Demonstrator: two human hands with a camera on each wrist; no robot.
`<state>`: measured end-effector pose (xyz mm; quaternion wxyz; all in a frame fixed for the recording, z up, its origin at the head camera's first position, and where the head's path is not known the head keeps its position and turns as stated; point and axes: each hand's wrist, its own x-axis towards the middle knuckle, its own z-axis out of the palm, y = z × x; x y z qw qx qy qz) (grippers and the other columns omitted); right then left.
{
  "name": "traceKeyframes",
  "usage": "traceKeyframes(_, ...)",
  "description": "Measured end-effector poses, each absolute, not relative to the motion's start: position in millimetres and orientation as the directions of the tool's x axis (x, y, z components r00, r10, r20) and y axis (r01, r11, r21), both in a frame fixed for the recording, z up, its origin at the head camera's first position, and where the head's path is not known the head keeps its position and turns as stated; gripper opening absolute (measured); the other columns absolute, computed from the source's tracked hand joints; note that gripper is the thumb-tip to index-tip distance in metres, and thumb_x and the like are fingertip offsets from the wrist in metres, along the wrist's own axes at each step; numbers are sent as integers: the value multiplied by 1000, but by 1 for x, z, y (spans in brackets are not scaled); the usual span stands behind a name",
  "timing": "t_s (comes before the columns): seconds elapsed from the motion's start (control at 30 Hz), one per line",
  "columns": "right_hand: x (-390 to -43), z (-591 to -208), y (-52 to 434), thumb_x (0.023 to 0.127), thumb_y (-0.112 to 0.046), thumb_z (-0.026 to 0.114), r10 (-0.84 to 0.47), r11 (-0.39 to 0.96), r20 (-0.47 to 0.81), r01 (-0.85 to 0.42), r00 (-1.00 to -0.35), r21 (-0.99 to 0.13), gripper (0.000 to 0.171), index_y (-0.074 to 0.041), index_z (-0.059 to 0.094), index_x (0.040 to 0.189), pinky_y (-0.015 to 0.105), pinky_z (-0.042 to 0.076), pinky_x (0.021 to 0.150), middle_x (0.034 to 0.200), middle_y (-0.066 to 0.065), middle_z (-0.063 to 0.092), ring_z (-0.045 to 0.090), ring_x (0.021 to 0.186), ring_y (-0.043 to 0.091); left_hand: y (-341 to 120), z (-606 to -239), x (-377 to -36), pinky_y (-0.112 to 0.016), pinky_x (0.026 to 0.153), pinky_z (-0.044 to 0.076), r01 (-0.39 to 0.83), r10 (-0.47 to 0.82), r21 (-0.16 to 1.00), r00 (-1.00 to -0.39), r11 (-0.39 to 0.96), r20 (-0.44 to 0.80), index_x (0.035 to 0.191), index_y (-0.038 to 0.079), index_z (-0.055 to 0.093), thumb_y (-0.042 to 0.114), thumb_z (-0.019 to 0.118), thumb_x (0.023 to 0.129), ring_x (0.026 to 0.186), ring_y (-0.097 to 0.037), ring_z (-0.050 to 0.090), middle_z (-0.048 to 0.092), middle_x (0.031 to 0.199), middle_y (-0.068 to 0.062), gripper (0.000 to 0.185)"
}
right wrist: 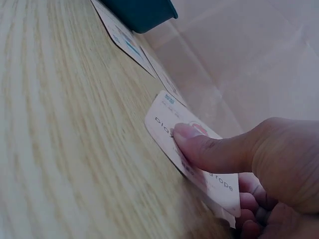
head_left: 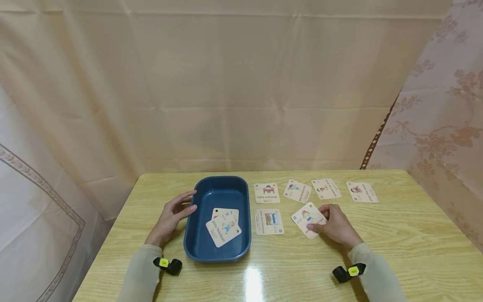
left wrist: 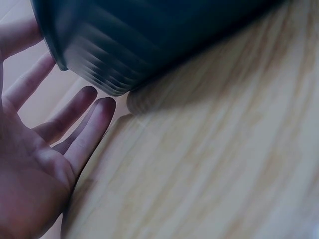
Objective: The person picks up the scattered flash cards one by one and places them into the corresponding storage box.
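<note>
i read the right hand as pinching one picture card, thumb on its face and the other fingers curled beneath. the card is tilted, one edge lifted off the surface, and it lies to the right of the blue tray. it is a squarish card, so it has no real long axis. the right hand is the nearer by far.

the left hand rests loose with straight fingers at the tray's left wall, grasping nothing. whether they touch the wall i cannot tell.

inside the tray: two cards overlapping, the upper one reading "play football".

right of the tray: one flat card just beside it, then a row of four cards at the far side, apart from each other. the held card lies nearer to me than that row.

the surface is pale wood grain with a glare patch near the tray's near edge. cream curtain behind it, patterned fabric far right of the tray.
</note>
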<state>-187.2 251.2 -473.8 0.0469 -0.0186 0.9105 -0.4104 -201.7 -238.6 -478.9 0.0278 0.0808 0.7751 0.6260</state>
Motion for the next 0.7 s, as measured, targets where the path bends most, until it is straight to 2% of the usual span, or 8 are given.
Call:
traceKeyframes(0.1, -187, -474, 255, 81, -14, 87, -93, 636, -63, -11, -994, -771, 47, 10, 57, 108, 29, 34, 64, 84, 8, 46, 43, 78, 21, -238, -479, -202, -27, 94, 49, 91, 160, 975, -985, 202, 59, 147, 8, 52, 17, 67, 99, 121, -35, 53, 51, 144, -20, 51)
traceKeyframes(0.23, -188, -476, 260, 87, -17, 83, -115, 616, -58, -25, -992, -787, 43, 8, 55, 108, 28, 34, 65, 85, 7, 44, 42, 80, 21, -238, -478, -201, -26, 94, 49, 93, 153, 975, -986, 203, 62, 147, 7, 53, 16, 67, 99, 121, -35, 53, 52, 143, -20, 51)
traceKeyframes(0.4, -190, -477, 269, 92, -15, 77, -135, 566, -48, -38, -990, -824, 29, 4, 57, 101, 24, 36, 60, 83, 5, 44, 43, 76, 16, -237, -477, -200, -26, 94, 50, 93, 158, 976, -985, 198, 61, 148, 7, 51, 17, 67, 99, 122, -36, 52, 51, 144, -20, 51)
traceKeyframes(0.7, -190, -472, 270, 91, -16, 78, -112, 527, -59, -9, -992, -850, 27, 1, 57, 91, 22, 36, 55, 77, 2, 44, 43, 70, 12, -238, -477, -201, -26, 93, 50, 80, 158, 976, -986, 202, 48, 148, 7, 52, 17, 67, 100, 121, -37, 53, 50, 144, -21, 51)
